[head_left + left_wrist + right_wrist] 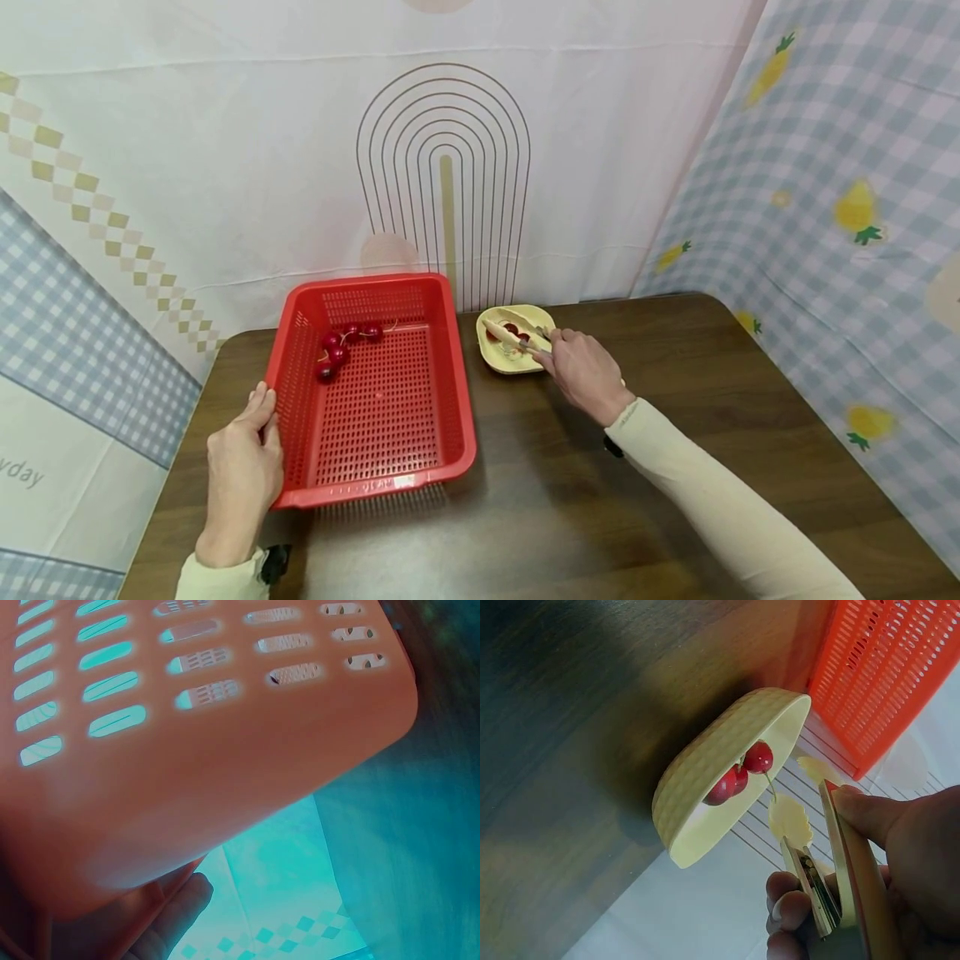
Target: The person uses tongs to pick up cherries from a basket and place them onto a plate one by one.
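Observation:
My left hand (243, 467) grips the left rim of a red plastic basket (459, 408) with slotted walls. Several dark red cherries (337, 355) with stems lie in the basket's far left part. To its right stands a small pale yellow bowl (491, 360), its outside textured in the right wrist view. Inside the bowl are cherries (758, 757). My right hand (588, 375) holds a pair of tongs (851, 862) with cream scalloped tips, over the bowl. Those tips stand apart, and no cherry shows between them. In the left wrist view, the basket wall (225, 772) hides most of the left hand.
The brown wooden table (540, 517) carries the basket and bowl. A white printed cloth (600, 167) hangs right behind them, and a blue checked cloth (810, 275) hangs along the right side.

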`<state>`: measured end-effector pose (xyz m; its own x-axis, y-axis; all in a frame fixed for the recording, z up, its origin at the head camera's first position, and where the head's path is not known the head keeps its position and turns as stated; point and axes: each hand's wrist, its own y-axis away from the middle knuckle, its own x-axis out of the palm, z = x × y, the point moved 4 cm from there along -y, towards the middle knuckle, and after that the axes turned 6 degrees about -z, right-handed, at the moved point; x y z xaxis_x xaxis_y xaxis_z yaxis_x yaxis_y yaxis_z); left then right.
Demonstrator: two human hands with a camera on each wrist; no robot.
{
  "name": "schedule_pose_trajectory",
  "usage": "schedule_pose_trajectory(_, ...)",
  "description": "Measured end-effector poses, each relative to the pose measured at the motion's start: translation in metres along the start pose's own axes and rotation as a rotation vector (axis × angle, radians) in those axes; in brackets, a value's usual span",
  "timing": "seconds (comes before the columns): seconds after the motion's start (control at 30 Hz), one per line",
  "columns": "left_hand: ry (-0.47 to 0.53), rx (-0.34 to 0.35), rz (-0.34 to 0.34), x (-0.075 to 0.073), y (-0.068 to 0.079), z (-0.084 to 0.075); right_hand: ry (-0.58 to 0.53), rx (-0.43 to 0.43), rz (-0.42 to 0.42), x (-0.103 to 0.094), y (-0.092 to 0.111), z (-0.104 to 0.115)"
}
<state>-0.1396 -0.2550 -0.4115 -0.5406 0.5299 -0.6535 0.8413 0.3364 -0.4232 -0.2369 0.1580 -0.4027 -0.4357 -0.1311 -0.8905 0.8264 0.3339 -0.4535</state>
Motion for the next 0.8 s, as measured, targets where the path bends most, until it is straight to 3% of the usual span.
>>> schedule_pose_trajectory(0.8,-0.006,-0.004,-0.009,0.000,0.000,0.000,0.018,-0.026,0.015,-0.019,-0.016,0.006)
